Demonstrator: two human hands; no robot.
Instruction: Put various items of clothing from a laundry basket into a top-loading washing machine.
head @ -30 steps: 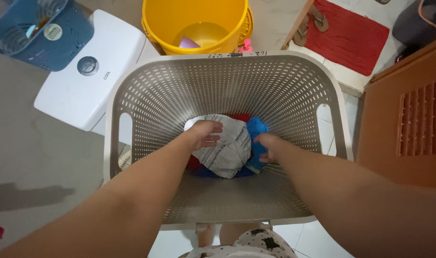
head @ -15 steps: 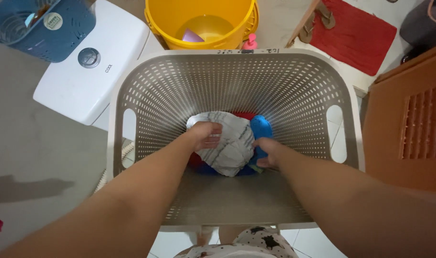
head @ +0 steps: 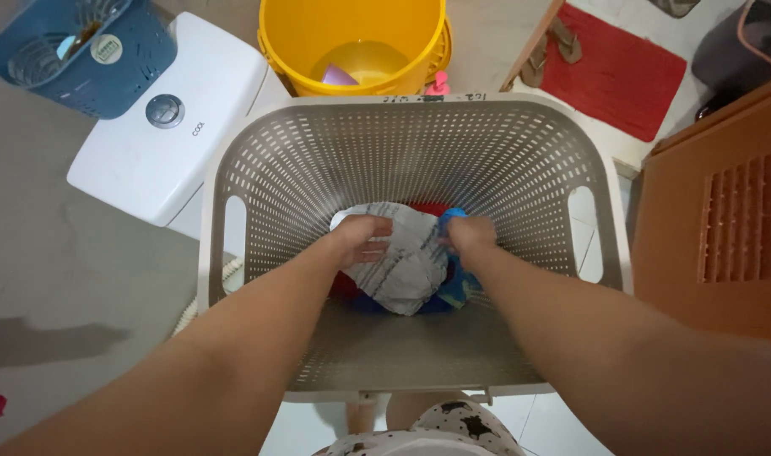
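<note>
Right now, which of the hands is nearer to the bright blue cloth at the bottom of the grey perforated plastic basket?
The right. The right hand lies on the bright blue cloth, covering its upper part. The left hand is on the white grey-striped cloth, across from the blue one.

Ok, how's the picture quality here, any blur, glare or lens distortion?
Head view: even, soft light with no glare; the wide lens bows the grey basket's rim; the forearms near the camera look oversized and soft, while the left hand and right hand on the white cloth stay fairly sharp.

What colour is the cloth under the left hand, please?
White with thin grey lines, the cloth under the left hand; head view.
</note>
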